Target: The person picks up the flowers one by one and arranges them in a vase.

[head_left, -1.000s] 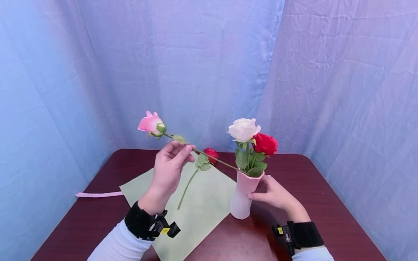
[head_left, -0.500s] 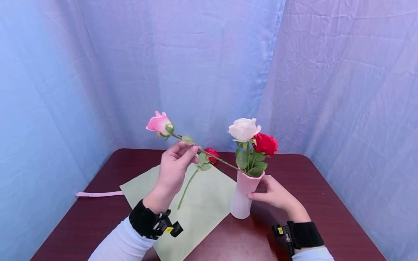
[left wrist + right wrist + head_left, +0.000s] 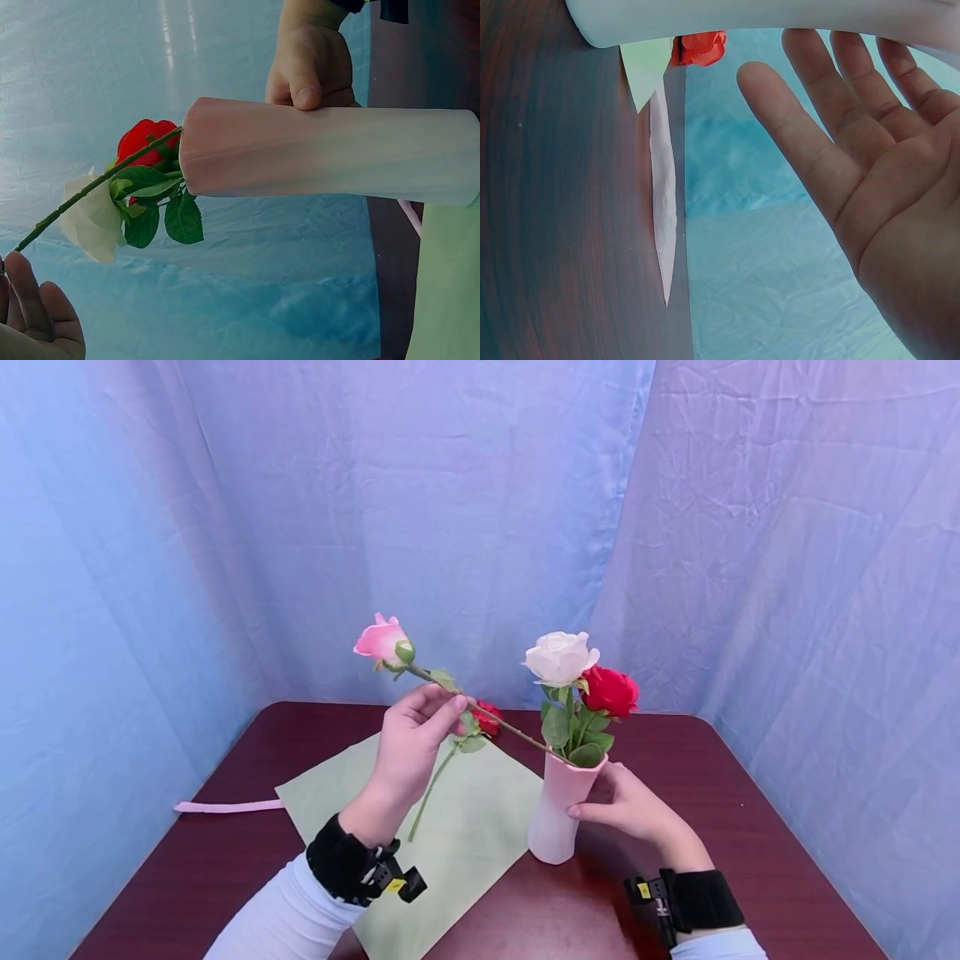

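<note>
My left hand (image 3: 417,727) pinches the stem of a pink rose (image 3: 382,642) between thumb and fingers, below its bloom. That stem slants down to the right, its lower end at the mouth of a pink-and-white vase (image 3: 558,814). How far it reaches inside is hidden. A white rose (image 3: 561,658) and a red rose (image 3: 609,692) stand in the vase. My right hand (image 3: 637,806) holds the vase near its top, thumb in front and fingers behind; in the right wrist view several fingertips disappear behind the vase, while the lowest finger (image 3: 780,112) stands apart from it.
Another red rose (image 3: 487,717) lies with its stem across a pale green sheet (image 3: 472,852) on the dark wooden table (image 3: 750,860). At the left, a pale pink ribbon (image 3: 225,807) extends from the sheet. Blue-lilac cloth (image 3: 420,527) hangs around the table.
My left hand has moved to the right with the pink rose, whose bloom is now closer to the vase. The vase and my right hand have stayed in place.
</note>
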Tool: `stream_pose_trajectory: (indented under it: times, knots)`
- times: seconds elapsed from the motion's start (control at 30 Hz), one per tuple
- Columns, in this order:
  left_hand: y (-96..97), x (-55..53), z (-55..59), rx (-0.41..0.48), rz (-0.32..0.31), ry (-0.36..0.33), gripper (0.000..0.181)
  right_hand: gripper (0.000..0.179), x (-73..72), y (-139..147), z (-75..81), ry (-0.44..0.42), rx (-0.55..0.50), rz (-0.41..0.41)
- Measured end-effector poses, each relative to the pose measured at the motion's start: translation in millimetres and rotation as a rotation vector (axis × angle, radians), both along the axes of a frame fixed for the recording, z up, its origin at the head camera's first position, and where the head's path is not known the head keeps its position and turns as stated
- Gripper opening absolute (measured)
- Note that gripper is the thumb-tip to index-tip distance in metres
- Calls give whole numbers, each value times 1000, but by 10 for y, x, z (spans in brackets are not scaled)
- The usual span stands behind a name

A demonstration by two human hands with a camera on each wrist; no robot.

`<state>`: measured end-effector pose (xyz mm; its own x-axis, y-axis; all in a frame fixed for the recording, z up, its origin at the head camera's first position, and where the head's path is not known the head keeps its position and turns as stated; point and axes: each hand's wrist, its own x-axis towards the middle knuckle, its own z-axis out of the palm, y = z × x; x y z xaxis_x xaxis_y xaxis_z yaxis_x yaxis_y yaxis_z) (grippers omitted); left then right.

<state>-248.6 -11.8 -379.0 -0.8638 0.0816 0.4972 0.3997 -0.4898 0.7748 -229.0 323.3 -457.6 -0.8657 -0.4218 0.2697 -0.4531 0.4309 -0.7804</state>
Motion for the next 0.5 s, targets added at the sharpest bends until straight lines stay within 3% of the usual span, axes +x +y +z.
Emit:
stream_pose_trajectory:
  times: [0.5]
  knots:
    - [-5,-16,64,-38,-1,38,11,61,0,7,-3,19,18,-15]
